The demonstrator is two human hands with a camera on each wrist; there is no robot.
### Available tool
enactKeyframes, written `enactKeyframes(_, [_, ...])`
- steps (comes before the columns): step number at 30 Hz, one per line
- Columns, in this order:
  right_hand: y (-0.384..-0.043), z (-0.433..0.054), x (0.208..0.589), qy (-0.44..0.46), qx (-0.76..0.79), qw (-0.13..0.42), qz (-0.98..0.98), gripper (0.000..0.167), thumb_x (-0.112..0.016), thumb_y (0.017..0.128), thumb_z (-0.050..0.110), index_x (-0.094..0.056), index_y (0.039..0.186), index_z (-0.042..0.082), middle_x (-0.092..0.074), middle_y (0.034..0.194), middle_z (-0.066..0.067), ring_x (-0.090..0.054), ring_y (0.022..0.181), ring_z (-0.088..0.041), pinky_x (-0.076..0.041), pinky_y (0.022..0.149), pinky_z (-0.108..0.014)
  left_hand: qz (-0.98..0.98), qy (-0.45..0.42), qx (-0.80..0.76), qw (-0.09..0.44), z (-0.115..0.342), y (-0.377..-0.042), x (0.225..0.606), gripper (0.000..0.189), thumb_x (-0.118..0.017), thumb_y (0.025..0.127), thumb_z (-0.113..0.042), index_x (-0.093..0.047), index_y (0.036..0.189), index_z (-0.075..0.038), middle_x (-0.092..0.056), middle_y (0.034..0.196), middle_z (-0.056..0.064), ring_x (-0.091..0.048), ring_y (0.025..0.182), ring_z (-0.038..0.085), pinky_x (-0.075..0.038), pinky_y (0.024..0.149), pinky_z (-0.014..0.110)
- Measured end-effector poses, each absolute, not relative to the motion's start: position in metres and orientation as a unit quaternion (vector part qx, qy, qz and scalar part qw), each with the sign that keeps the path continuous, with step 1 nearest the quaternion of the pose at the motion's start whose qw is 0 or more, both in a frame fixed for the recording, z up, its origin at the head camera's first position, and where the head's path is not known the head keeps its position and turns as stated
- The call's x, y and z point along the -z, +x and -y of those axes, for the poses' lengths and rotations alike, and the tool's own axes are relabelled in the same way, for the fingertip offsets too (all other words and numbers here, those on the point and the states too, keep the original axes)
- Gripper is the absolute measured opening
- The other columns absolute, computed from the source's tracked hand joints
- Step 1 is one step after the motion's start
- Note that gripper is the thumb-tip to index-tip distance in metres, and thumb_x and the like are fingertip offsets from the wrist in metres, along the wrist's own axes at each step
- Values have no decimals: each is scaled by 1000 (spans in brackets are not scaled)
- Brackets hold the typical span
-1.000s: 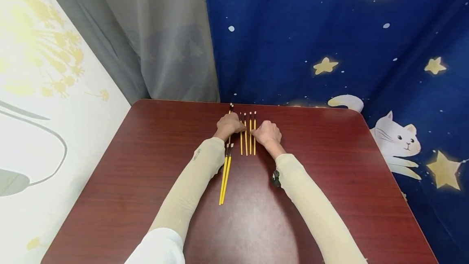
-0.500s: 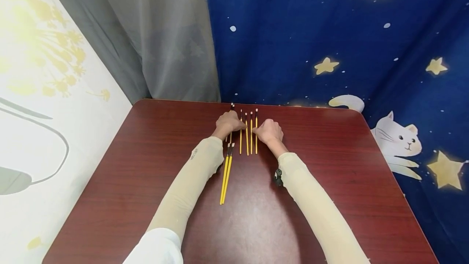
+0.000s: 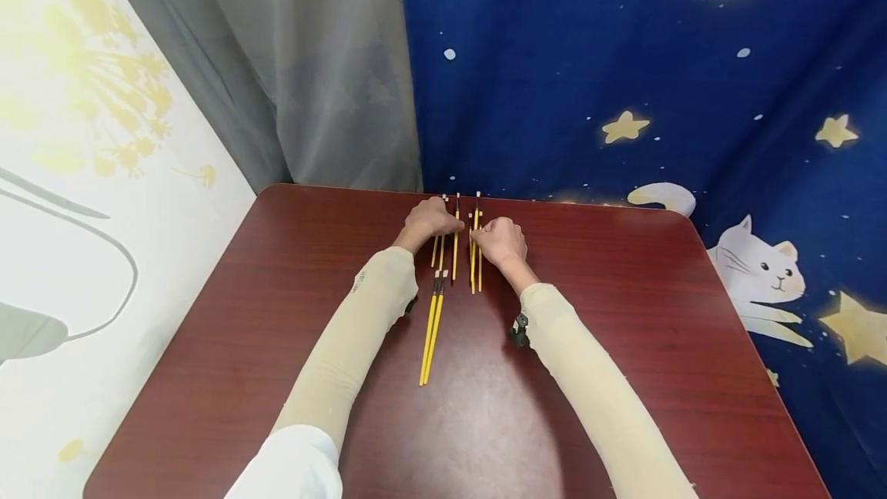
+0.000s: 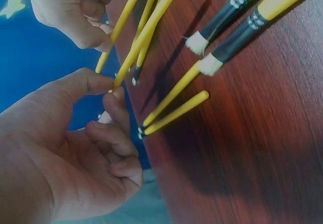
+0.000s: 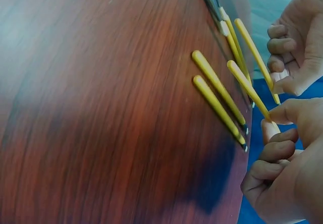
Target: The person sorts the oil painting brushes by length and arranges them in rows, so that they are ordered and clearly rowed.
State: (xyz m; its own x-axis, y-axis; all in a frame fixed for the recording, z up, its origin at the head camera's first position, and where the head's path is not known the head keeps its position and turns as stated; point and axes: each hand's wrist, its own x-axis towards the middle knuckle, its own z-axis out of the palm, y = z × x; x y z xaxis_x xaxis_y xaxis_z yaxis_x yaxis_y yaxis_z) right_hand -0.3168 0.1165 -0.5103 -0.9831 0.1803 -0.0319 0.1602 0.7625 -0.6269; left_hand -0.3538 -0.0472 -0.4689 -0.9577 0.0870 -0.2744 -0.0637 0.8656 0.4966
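In the head view my left hand (image 3: 431,218) pinches a yellow-handled paintbrush (image 3: 455,252) between thumb and index finger. My right hand (image 3: 502,243) pinches another paintbrush (image 3: 476,241) the same way, just to its right. Seen from the left wrist, the left hand's brush (image 4: 146,37) is raised off the table, handle end towards the camera. The right wrist view has the right hand's brush (image 5: 250,90) tilted up above two brushes (image 5: 219,88) lying on the table. Two more brushes (image 3: 434,252) lie partly hidden under my left hand.
Nearer me, two larger yellow paintbrushes (image 3: 430,337) lie side by side, bristles pointing away. Everything rests on a dark red wooden table (image 3: 624,345). Its far edge is close beyond the hands, with a blue star-patterned curtain (image 3: 540,83) behind it.
Both hands have shifted slightly towards the far edge. Each has lifted a brush from the row; the right one has moved left over the brushes still lying there.
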Motion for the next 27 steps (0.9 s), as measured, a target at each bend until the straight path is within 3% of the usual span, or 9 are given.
enactKeyframes(5, [-320,-109,511,-94,-358,15,929,33,-71,93,38,-78,72,13,-69,67,0,-69,79,-28,-56,77,-48,-942,10,-288,172,56,-363,472,47,-72,94,-47,-70,118,-6,-70,121,15,-60,95,27,-52,90,40])
enactKeyframes(9, [-329,-106,518,-89,-372,3,924,36,-71,93,41,-77,69,16,-66,63,4,-67,75,-24,-56,75,-46,-935,6,-300,188,62,-370,473,44,-73,93,-47,-72,110,-7,-70,115,13,-58,91,25,-50,84,37])
enactKeyframes(16, [-339,-98,515,-101,-342,-30,934,30,-70,91,38,-74,71,16,-74,79,-4,-68,80,-27,-56,75,-47,-919,9,-332,213,69,-385,479,31,-72,93,-42,-68,87,-12,-60,86,2,-52,80,20,-44,77,30])
enactKeyframes(20, [-344,-94,518,-100,-324,-46,940,29,-72,91,41,-73,73,17,-75,87,-6,-69,82,-29,-56,75,-46,-913,-6,-338,229,71,-394,487,33,-71,93,-37,-63,70,-16,-54,68,-3,-47,69,16,-40,69,28])
enactKeyframes(23, [-346,-91,518,-100,-315,-52,942,30,-73,90,42,-72,72,18,-75,87,-7,-68,82,-29,-55,76,-46,-913,-24,-337,229,71,-397,490,34,-73,92,-34,-59,66,-16,-49,62,-4,-45,64,15,-38,65,29])
enactKeyframes(27, [-352,-90,518,-108,-293,-51,949,29,-74,89,40,-71,74,16,-75,92,-10,-69,85,-30,-56,77,-47,-916,-24,-332,226,71,-396,488,30,-74,91,-34,-64,74,-12,-52,67,-1,-50,70,20,-40,66,29])
